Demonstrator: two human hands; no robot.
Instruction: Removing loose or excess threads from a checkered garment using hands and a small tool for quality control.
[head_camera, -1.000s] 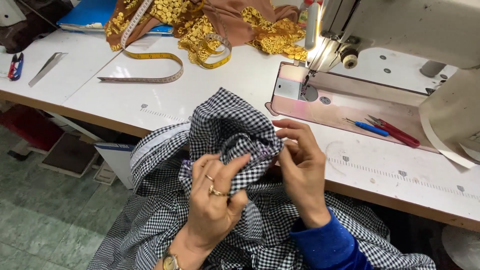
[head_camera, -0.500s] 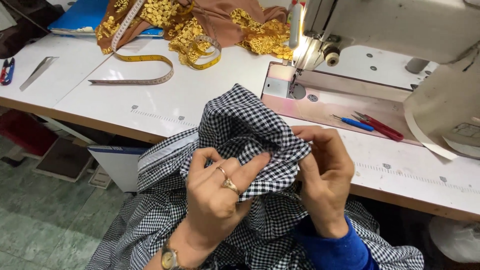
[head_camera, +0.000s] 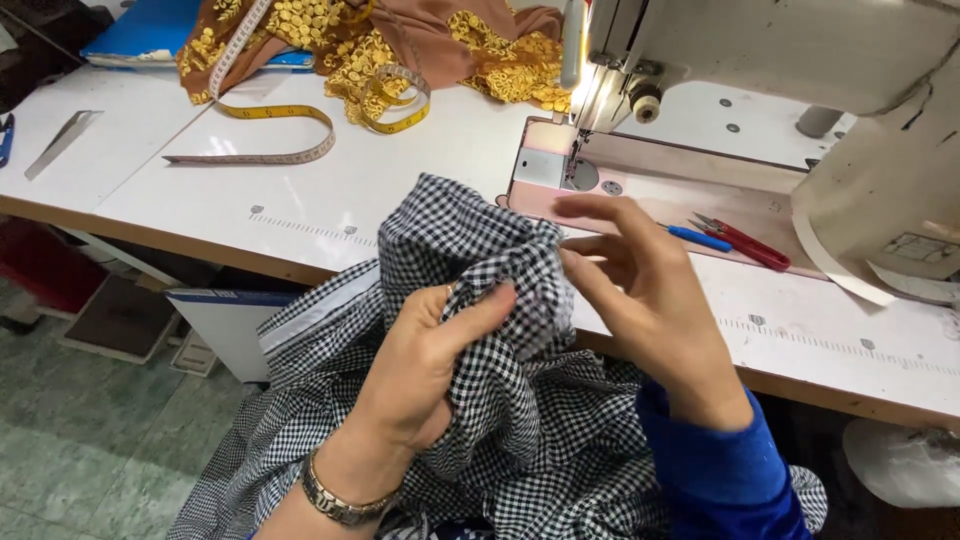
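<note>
Metal ruler (head_camera: 60, 143) at 10 o'clock on white table (head_camera: 420, 170), yellow tape measure (head_camera: 290, 120) beside it. Left hand (head_camera: 425, 365) at 6 o'clock, thumb and fingers clamped on bunched black-and-white checked fabric (head_camera: 460, 250) held at table edge, rest trailing to lap. Right hand (head_camera: 640, 290) at 4 o'clock of bunch, fingers spread, tips near cloth, gripping nothing. Sewing machine (head_camera: 780, 60) at 1 o'clock, red snips (head_camera: 745, 240) below. Best practice, judging: keep left grip firm, smooth fold flat before feeding.
</note>
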